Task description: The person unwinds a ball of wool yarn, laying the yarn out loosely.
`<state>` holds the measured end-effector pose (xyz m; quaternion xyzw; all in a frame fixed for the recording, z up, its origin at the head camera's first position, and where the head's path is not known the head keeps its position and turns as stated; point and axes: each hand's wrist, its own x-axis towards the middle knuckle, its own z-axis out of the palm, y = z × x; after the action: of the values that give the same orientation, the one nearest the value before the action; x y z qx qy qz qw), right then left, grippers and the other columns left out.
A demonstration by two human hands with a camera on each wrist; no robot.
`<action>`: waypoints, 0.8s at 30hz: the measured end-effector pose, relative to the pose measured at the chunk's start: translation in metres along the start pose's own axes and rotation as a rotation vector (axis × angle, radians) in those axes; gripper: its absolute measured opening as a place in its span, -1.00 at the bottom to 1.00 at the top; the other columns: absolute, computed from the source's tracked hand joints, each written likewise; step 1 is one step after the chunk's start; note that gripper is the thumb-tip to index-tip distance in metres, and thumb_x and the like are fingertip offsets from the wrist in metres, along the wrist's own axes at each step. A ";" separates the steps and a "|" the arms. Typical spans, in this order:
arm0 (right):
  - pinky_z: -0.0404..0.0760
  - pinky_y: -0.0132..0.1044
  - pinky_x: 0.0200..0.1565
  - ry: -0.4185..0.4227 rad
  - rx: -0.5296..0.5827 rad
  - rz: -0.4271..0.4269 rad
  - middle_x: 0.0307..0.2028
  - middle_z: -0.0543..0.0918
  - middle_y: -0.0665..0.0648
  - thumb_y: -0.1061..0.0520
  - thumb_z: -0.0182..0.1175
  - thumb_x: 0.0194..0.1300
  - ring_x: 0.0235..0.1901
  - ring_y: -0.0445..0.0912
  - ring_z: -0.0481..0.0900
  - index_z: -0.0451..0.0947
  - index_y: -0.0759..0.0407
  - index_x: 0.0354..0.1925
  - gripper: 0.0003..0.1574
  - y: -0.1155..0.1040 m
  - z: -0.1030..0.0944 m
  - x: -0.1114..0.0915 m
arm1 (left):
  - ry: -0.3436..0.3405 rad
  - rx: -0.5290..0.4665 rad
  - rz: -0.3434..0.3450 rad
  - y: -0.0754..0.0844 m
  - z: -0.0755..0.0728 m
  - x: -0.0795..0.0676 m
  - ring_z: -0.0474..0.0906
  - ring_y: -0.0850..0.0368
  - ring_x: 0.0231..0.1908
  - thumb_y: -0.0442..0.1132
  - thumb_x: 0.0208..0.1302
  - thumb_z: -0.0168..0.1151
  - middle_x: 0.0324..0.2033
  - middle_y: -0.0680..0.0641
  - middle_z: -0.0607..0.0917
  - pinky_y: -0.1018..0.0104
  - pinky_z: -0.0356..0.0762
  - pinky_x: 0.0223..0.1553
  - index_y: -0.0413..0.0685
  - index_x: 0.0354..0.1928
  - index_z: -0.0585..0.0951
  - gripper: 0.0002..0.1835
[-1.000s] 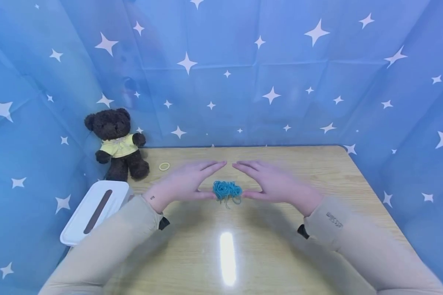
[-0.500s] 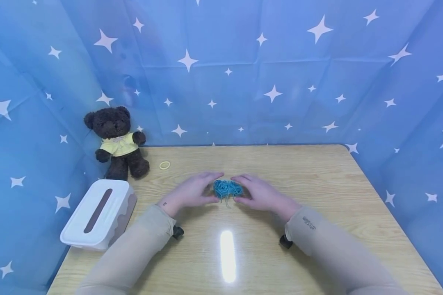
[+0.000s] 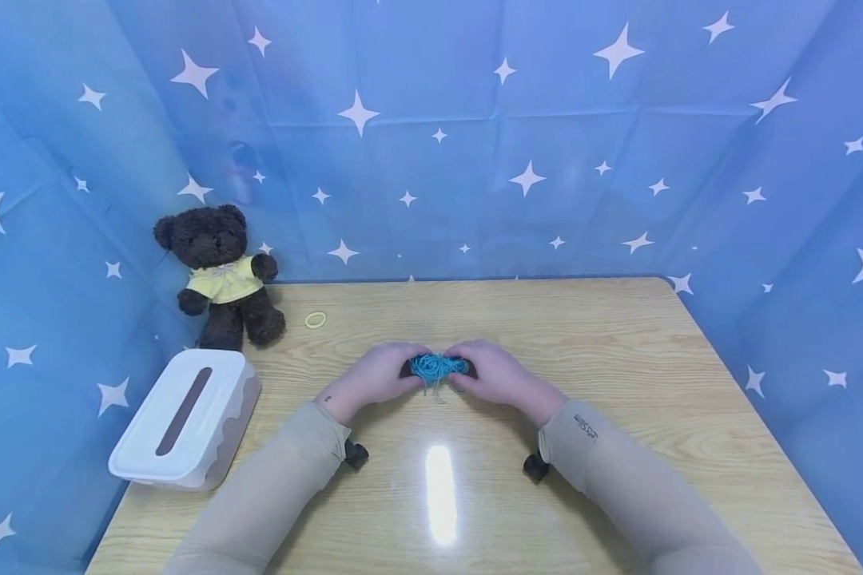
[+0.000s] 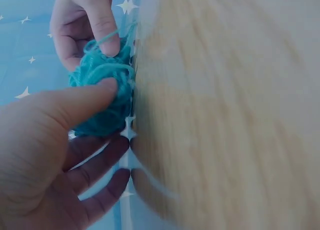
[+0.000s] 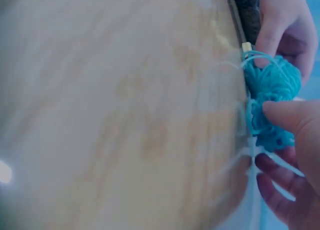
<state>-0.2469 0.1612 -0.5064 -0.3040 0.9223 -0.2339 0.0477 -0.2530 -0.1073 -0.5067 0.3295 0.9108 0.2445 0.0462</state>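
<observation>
A small bundle of teal yarn (image 3: 435, 367) lies on the wooden table near its middle, with a few loose strands trailing toward the viewer. My left hand (image 3: 377, 372) grips its left end between thumb and fingers. From the other side, my right hand (image 3: 499, 373) pinches the right end the same way. The left wrist view shows the thumb pressed on the yarn (image 4: 102, 107), fingers curled behind it. In the right wrist view, the thumb rests against the yarn (image 5: 272, 82) and the lower fingers bend beneath. The yarn's far side is hidden.
On the left stands a white lidded box (image 3: 187, 419) with a brown slot. Behind it sits a dark brown teddy bear (image 3: 219, 267) in a yellow shirt. A pale yellow ring (image 3: 315, 320) lies on the table (image 3: 582, 335). Blue star-patterned cloth (image 3: 431, 160) surrounds the table.
Both hands have come down and inward from either side, and their fingers have closed on the ends of the yarn bundle. The bundle is slightly squeezed but stays in about the same place.
</observation>
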 end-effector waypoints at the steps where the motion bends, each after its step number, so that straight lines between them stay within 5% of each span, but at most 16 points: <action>1: 0.66 0.12 0.40 0.008 0.012 0.000 0.28 0.77 0.14 -0.05 0.39 0.55 0.29 0.11 0.71 0.64 0.08 0.37 -0.46 0.000 -0.001 0.000 | 0.008 -0.019 -0.003 0.000 -0.001 0.000 0.75 -0.01 0.24 -0.10 0.46 0.51 0.24 -0.05 0.81 0.02 0.67 0.39 0.01 0.42 0.65 -0.45; 10: 0.80 0.01 0.13 0.091 0.121 0.036 0.15 0.82 0.03 -0.04 0.40 0.54 0.06 -0.06 0.75 0.69 0.04 0.31 -0.53 -0.014 -0.030 -0.001 | 0.118 -0.294 0.067 0.015 -0.028 0.000 0.79 0.09 0.12 -0.26 0.39 0.53 0.32 -0.06 0.74 0.23 0.76 0.26 0.01 0.43 0.65 -0.42; 16: 0.79 0.06 0.15 0.148 0.077 -0.027 0.14 0.82 0.04 -0.04 0.41 0.54 0.06 -0.06 0.75 0.69 0.07 0.32 -0.51 -0.032 -0.057 -0.008 | 0.201 -0.447 0.027 0.031 -0.044 -0.001 0.83 0.08 0.00 -0.33 0.35 0.56 0.32 -0.15 0.74 0.19 0.80 0.19 -0.11 0.27 0.72 -0.54; 20: 0.80 0.01 0.17 0.183 0.029 -0.070 0.17 0.82 0.06 -0.05 0.43 0.52 0.06 -0.06 0.77 0.66 0.10 0.35 -0.45 -0.042 -0.067 -0.012 | 0.230 -0.484 0.032 0.037 -0.049 -0.002 0.85 0.03 -0.05 -0.38 0.33 0.56 0.08 -0.15 0.84 0.15 0.83 0.14 -0.11 0.29 0.68 -0.50; 24: 0.81 0.00 0.15 0.208 0.011 -0.101 0.19 0.82 0.10 -0.04 0.45 0.52 0.05 -0.05 0.79 0.64 0.14 0.37 -0.42 -0.046 -0.071 -0.016 | 0.228 -0.508 0.072 0.039 -0.048 -0.002 0.84 -0.02 0.05 -0.42 0.32 0.55 0.19 -0.16 0.81 0.17 0.83 0.14 -0.08 0.38 0.67 -0.42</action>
<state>-0.2255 0.1665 -0.4236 -0.3240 0.9045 -0.2711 -0.0585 -0.2404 -0.1029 -0.4459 0.3101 0.8073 0.5019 0.0159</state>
